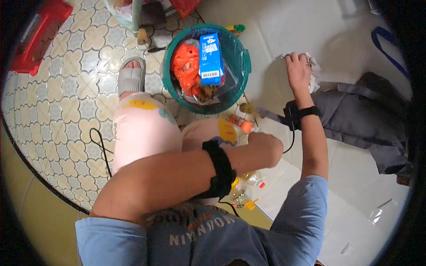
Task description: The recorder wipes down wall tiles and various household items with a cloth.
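Note:
My right hand is pressed over a crumpled white cloth or paper against a smooth white surface. Its fingers lie across the bundle and partly hide it. My left arm crosses in front of my body, and the left hand is bent near the white surface's edge. The fingers of that hand are turned away, so whether it holds anything is hidden. Close by it lies an orange-capped bottle. A grey strip with a blurred tan end extends beside my right wrist.
A green bin stands by my feet, holding a blue box and an orange plastic bag. Grey fabric lies at the right. Clear plastic bottles sit below my left forearm. A red container is on the tiled floor.

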A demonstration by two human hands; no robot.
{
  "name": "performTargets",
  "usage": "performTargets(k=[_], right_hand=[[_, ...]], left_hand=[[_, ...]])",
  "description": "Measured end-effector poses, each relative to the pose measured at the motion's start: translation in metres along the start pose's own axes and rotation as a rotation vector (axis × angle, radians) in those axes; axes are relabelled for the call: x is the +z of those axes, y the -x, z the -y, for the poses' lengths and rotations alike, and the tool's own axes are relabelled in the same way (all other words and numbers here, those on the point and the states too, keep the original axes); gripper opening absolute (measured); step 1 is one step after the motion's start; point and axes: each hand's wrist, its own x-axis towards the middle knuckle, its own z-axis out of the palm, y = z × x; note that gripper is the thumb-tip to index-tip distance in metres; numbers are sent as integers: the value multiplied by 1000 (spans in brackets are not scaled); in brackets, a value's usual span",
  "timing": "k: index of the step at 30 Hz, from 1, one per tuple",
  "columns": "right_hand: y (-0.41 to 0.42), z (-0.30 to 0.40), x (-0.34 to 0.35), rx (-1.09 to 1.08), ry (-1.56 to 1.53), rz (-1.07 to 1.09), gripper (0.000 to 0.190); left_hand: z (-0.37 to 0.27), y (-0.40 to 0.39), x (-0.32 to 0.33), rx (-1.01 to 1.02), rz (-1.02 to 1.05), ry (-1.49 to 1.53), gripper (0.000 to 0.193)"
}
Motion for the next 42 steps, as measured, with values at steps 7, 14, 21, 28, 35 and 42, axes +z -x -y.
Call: performTargets(k=[7,14,21,28,35,42], right_hand=[[-83,-11,-56,50,4,-352,11],[-15,-3,-10,-65,-20,-35,17],[62,-10,14,-172,162,125,58],[91,-14,12,-183,396,115,52],[75,-69,-47,236,63,-152,50],[95,-23,-23,450,-53,209,44]], left_hand=[[-10,22,14,12,74,57,33],[-6,18,-4,-91,29,-47,21],[-11,27,-2,37,-29,-38,20],[-14,30,-16,-16,7,-95,21],[-18,28,-8,-35,68,-142,20],[-2,19,9,25,-18,-228,27]])
